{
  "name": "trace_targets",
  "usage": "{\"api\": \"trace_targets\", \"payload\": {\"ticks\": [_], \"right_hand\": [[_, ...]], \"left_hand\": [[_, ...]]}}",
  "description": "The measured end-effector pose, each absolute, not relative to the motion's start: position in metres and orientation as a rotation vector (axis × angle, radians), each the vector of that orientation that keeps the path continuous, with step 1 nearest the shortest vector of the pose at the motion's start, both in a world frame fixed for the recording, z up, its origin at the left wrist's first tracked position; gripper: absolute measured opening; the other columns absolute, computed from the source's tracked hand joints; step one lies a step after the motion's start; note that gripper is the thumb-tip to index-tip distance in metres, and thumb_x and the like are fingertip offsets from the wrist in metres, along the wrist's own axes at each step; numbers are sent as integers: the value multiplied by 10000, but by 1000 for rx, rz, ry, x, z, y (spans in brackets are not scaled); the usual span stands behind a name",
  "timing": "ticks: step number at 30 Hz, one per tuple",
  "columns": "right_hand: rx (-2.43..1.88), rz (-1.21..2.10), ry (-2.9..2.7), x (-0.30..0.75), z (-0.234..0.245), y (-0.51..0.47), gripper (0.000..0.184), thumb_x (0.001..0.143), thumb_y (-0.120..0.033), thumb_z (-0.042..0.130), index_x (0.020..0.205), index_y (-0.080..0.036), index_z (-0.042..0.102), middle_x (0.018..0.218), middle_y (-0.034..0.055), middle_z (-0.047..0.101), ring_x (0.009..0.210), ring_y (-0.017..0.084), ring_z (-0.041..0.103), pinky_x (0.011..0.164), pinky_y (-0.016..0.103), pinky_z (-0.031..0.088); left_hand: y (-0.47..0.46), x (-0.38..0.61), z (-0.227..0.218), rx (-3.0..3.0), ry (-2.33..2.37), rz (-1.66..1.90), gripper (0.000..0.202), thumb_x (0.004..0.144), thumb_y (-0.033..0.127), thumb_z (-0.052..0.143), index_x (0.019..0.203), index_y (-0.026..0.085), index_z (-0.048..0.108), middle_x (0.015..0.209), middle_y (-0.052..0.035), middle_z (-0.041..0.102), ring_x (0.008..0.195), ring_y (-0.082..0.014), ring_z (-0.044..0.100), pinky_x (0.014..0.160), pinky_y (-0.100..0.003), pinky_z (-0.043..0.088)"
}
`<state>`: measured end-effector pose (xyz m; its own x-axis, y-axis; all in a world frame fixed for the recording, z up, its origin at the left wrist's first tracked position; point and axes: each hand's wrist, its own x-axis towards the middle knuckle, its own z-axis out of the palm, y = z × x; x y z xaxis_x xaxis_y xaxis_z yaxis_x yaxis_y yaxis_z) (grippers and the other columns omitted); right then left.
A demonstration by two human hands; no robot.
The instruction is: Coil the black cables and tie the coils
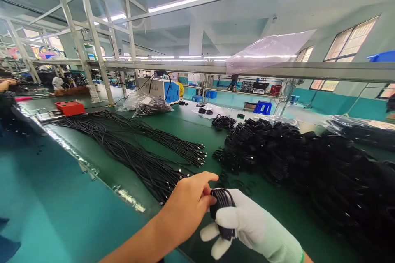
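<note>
In front of me is a coiled black cable (222, 198), wound in several tight loops. My right hand (239, 215), in a white glove, grips the coil from the right, with the thumb across it and fingers below. My bare left hand (189, 199) is at the coil's left edge. Its thumb and bent fingers pinch there, and the index finger points out above. What exactly lies between the left fingertips is hidden. Long straight black cables (142, 166) with pale connector ends lie on the green bench top (182, 127), just beyond my left hand.
A large heap of coiled black cables (277, 152) fills the bench's right side. Small black rings (243, 185) lie beyond my right hand. Further back are plastic bags (148, 104), a blue-and-white machine (163, 90) and a red box (70, 108). A metal shelf rail (185, 65) crosses above.
</note>
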<state>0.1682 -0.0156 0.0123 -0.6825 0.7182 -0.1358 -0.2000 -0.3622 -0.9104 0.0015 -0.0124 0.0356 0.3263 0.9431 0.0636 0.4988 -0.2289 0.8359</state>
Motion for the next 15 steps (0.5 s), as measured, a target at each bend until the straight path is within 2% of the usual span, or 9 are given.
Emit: {"api": "trace_targets", "payload": {"ticks": [3, 6, 11, 15], "right_hand": [[-739, 2045, -1266, 170, 8, -14, 427, 640, -329, 740, 985, -96, 642, 850, 92, 614, 786, 186, 632, 598, 282, 577], [-710, 2031, -1243, 168, 3, -15, 413, 653, -332, 730, 968, -77, 651, 842, 113, 634, 803, 185, 623, 624, 281, 569], [-613, 2100, -1153, 164, -5, -18, 386, 688, -339, 704, 961, -70, 654, 813, 111, 635, 737, 175, 638, 602, 277, 562], [-636, 2108, -1147, 160, -10, -20, 387, 700, -336, 695, 964, -58, 650, 758, 111, 640, 694, 174, 648, 594, 276, 562]], "left_hand": [[-7, 7, 38, 1617, 1222, 585, 348, 687, 149, 539, 1025, 188, 614, 632, 64, 516, 467, -92, 488, 438, -200, 399], [-4, 13, 40, 1526, 1230, 552, 336, 650, 119, 532, 975, 163, 603, 570, 80, 485, 393, -72, 439, 370, -177, 365], [-2, 15, 33, 1455, 1200, 593, 290, 624, 118, 541, 909, 152, 582, 496, 95, 474, 373, -79, 427, 379, -187, 386], [-5, 15, 27, 1597, 1336, 643, 280, 646, 137, 528, 911, 183, 608, 547, 70, 536, 446, -106, 480, 430, -203, 380]]}}
